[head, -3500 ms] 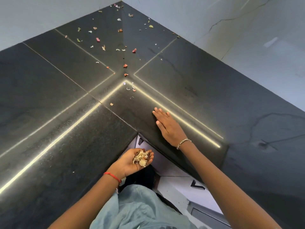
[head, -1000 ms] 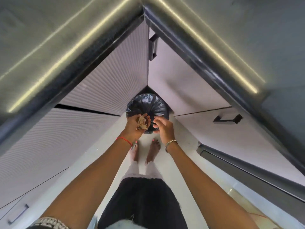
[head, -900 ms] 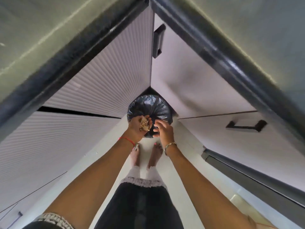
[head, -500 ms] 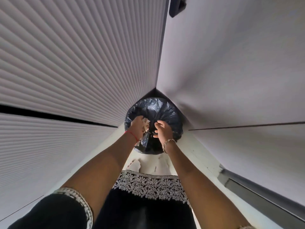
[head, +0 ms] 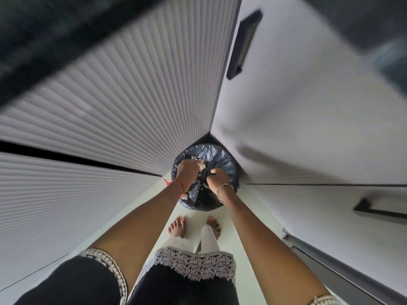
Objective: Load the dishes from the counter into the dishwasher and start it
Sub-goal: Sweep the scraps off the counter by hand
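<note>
Your left hand sits at centre frame, knuckles up, fingers curled round a clump of pale food scraps over the mouth of a black bin bag. Your right hand is just beside it, touching the bag, with its fingers curled down into the crinkled plastic; it looks to be gripping a fold to keep the mouth open, though the fingertips are hidden. The bag stands on the pale floor, tucked into the corner where two grey cabinet doors meet, with your bare feet just below it in the frame. No dishes and no dishwasher are in view. The dark, blurred edge of the surface crosses the upper left corner, so the dishes probably lie up there, above both hands and out of the picture. Neither hand can be called nearer to them. Judging from this, the scraps must drop into the bag first. Then both hands must rise toward the top of the frame.
</note>
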The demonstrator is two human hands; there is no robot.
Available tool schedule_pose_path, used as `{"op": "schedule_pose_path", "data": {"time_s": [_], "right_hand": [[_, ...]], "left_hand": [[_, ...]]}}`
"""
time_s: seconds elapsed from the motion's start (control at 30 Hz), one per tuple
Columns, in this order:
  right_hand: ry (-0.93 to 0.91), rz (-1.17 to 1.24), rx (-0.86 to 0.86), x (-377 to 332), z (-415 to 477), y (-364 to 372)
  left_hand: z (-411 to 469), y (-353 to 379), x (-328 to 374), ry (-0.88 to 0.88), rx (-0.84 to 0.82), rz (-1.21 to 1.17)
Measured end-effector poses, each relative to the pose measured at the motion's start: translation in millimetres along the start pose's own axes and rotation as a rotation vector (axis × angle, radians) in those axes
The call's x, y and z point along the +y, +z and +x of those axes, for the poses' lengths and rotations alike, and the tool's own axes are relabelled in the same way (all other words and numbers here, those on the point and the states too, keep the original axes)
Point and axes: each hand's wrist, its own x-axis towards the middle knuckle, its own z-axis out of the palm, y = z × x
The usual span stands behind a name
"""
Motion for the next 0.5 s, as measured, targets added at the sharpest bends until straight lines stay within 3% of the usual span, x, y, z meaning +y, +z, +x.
{"op": "schedule_pose_path", "data": {"time_s": [0.2, 0.37, 0.5], "right_hand": [[-0.101, -0.230, -0.008, -55.5, -87.0, -60.8], [-0.180, -0.333, -0.008, -100.7, -167.8, -112.0], [-0.253, -0.415, 0.013, -135.7, -218.2, -147.0]], "left_hand": [[-87.1, -33.9, 72.7, 0.178, -0.037, 0.298], [-160.7, -69.5, 134.3, 0.198, -0.015, 0.312], [-213.8, -101.2, 182.4, 0.337, -0.071, 0.341]]}}
